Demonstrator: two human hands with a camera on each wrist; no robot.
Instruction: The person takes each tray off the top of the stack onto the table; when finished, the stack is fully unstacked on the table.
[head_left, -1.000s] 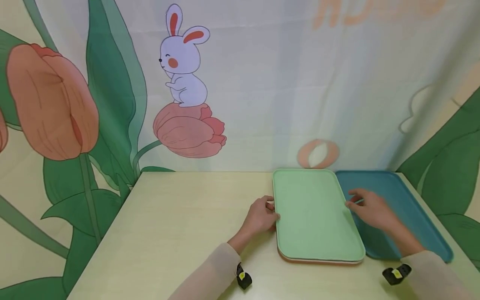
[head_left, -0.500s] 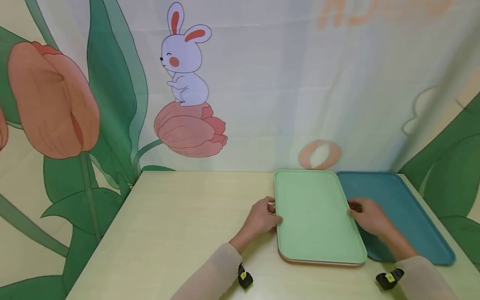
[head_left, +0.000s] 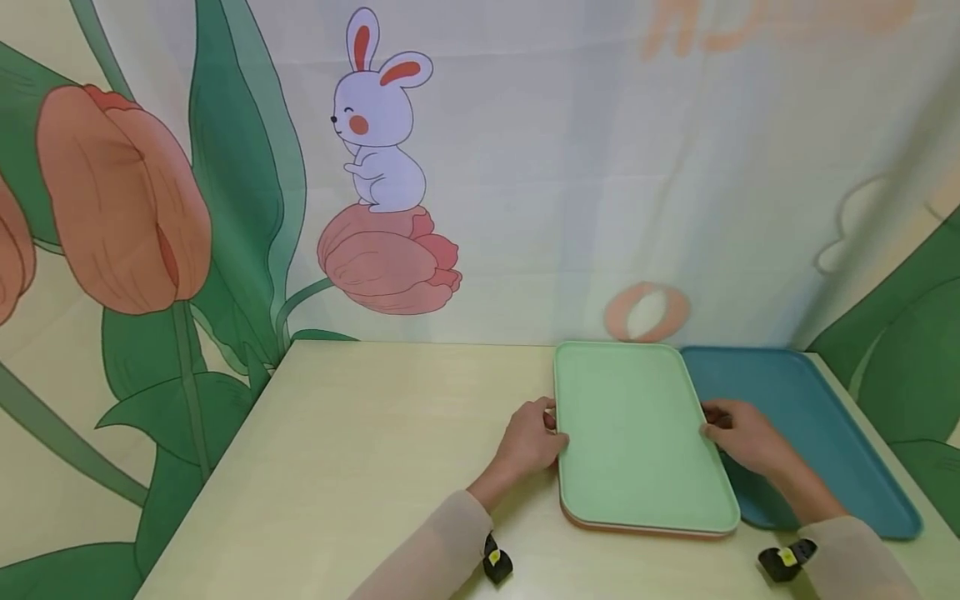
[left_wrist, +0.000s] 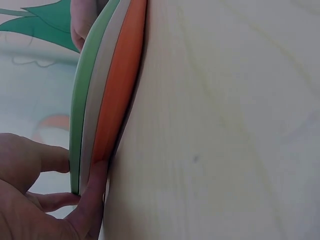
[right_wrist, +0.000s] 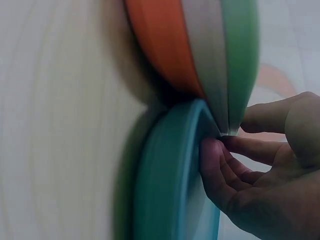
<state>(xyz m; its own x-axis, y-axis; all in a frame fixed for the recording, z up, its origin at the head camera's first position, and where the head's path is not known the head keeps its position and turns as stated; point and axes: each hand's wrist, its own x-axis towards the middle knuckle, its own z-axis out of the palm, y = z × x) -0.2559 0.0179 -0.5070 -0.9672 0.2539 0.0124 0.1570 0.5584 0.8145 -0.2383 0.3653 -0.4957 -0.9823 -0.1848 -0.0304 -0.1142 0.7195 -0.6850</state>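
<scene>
A stack of rectangular trays has a light green tray point(head_left: 641, 442) on top, a grey-white tray point(left_wrist: 102, 75) beneath it and an orange tray point(left_wrist: 120, 80) at the bottom. My left hand point(head_left: 528, 442) pinches the left rim of the green tray, thumb on top; one finger also rests against the orange tray's side. On the opposite long side, my right hand point(head_left: 746, 437) grips the green tray's right rim between thumb and curled fingers. Its fingertips lie by the seam under the green tray, above the blue tray point(head_left: 817, 442).
The blue tray lies flat at the right, its left side close against the stack. Under everything is a pale wooden table point(head_left: 390, 433). A printed curtain point(head_left: 510, 167) with a rabbit and tulips hangs behind the table's back edge.
My right hand has come in from over the blue tray and its fingers have curled at the green tray's right rim. The left hand keeps its hold. The head view has shifted slightly.
</scene>
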